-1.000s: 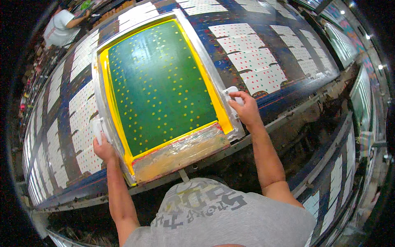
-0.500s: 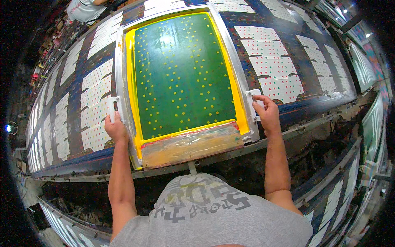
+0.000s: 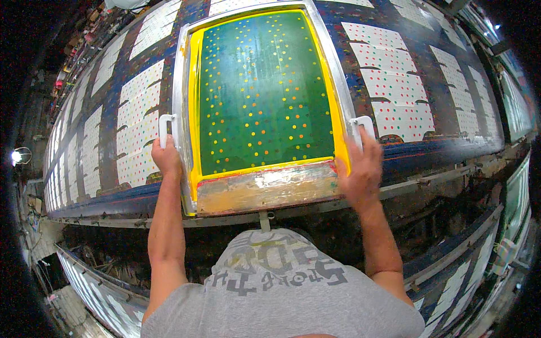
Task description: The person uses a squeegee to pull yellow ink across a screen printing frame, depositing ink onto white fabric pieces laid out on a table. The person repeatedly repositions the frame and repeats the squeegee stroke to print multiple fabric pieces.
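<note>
A screen-printing frame (image 3: 336,72) with a metal rim lies in front of me. Its green mesh (image 3: 265,96) carries many small yellow and orange dots and is bordered in yellow. A tape-covered strip (image 3: 270,187) runs along its near end. At the left side, my left hand (image 3: 167,158) is closed around the lower part of a white handle (image 3: 164,123). My right hand (image 3: 362,169) is smeared by motion over the near right corner, its fingers by the lower part of the right white handle (image 3: 363,120). Whether it grips anything is hidden by the blur.
The long dark printing table (image 3: 456,147) bears white dotted panels on both sides, such as one at the right (image 3: 397,90) and one at the left (image 3: 138,129). A rail (image 3: 129,224) follows its near edge. Behind me stands another table with light panels (image 3: 104,290).
My right hand has moved from the right handle down and inward over the frame's near corner. My left hand keeps its handle. Orange dots now show more through the mesh; the view has shifted slightly.
</note>
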### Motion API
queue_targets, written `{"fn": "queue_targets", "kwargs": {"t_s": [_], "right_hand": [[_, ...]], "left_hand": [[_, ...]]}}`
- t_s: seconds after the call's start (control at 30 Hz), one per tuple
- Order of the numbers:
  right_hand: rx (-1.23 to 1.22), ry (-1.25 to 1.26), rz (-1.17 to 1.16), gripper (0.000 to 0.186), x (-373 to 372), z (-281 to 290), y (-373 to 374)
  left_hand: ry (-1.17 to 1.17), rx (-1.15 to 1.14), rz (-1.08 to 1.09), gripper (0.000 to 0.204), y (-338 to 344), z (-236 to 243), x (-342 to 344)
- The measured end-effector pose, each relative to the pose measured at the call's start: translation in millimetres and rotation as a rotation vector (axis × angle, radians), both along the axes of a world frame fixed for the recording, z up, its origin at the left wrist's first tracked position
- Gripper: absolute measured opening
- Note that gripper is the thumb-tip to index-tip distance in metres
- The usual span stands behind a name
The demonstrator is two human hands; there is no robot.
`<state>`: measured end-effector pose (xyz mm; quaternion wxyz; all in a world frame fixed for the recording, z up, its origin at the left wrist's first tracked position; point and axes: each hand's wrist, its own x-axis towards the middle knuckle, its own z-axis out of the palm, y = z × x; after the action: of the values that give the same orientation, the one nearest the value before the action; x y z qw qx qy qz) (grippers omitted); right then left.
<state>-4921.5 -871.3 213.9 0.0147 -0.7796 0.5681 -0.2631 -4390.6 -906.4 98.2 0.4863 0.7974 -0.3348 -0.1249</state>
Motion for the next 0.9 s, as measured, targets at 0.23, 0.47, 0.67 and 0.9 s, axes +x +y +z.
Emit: {"fn": "queue_targets", "kwargs": {"t_s": [0.23, 0.47, 0.67, 0.9], "right_hand": [[0.242, 0.041, 0.596, 0.049, 55.8, -14.3, 61.9], [0.054, 0.155, 0.561, 0.041, 65.5, -18.2, 63.3], [0.055, 0.173, 0.49, 0.042, 95.8, 3.8, 56.4], [0.294, 0.348, 0.505, 0.052, 172.8, 20.8, 36.2]], "left_hand": [[-0.111, 0.223, -0.247, 0.027, -11.2, 37.4, 21.6], [-0.128, 0.23, -0.506, 0.044, -80.3, 40.5, 55.5], [-0.311, 0.143, -0.618, 0.038, -90.6, 18.4, 54.8], [-0.602, 0.009, -0.606, 0.036, -96.7, 0.9, 50.5]]}}
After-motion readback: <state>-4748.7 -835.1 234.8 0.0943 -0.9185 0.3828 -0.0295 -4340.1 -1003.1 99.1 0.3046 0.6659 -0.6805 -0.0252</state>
